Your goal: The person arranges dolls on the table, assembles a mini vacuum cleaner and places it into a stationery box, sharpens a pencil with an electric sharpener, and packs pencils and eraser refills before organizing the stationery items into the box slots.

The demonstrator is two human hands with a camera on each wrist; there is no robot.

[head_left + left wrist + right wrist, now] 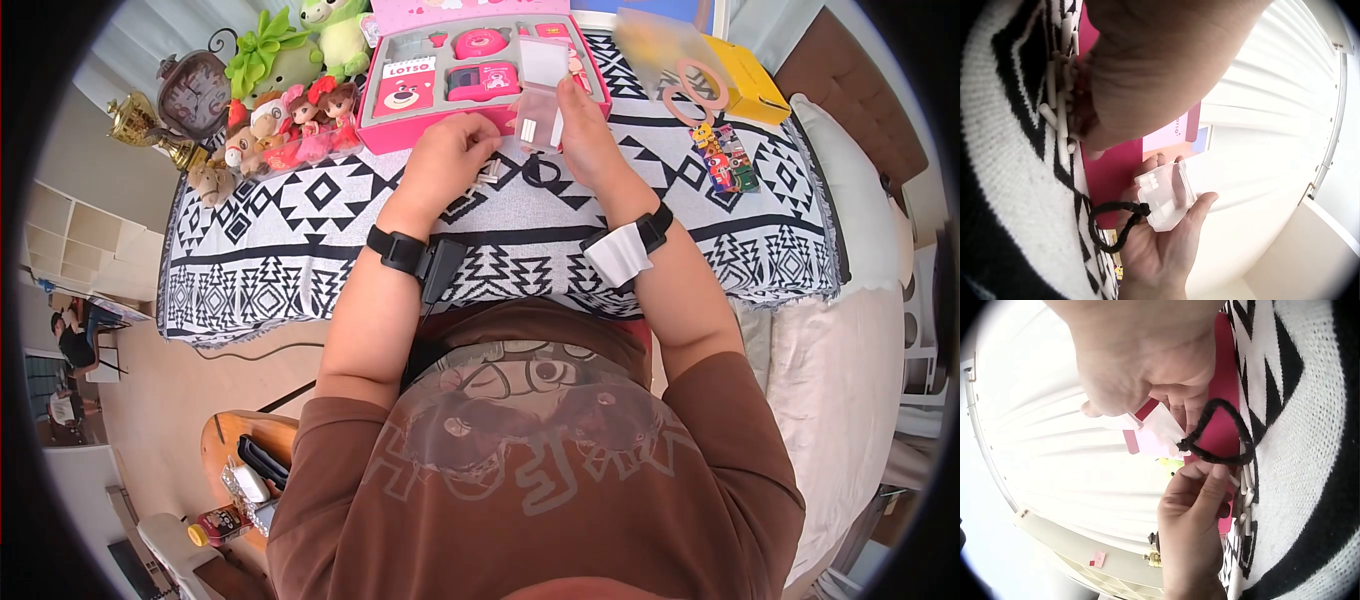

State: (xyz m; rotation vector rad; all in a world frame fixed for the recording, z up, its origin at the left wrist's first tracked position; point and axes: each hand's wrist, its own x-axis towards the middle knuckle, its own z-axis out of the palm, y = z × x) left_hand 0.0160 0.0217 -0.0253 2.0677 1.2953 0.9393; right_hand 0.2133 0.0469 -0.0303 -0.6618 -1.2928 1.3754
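My right hand (595,145) grips an open, clear plastic case (540,118) with a few short white sticks inside. In the left wrist view the case (1163,203) rests against its fingers, thumb at one side, with a black cord loop (1109,226) hanging from it. My left hand (452,165) is low over a loose pile of white sticks (490,175) on the patterned cloth, fingers bent. From the right wrist, the left hand's (1194,528) thumb and forefinger meet beside the sticks (1246,497); whether they pinch one cannot be made out.
Behind the hands is an open pink gift box (400,130) holding several pink items. Dolls (310,120), plush toys and a clock (195,95) stand at the left. On the right are tape rings (702,85), a yellow box (750,85) and a colourful sticker sheet (725,160).
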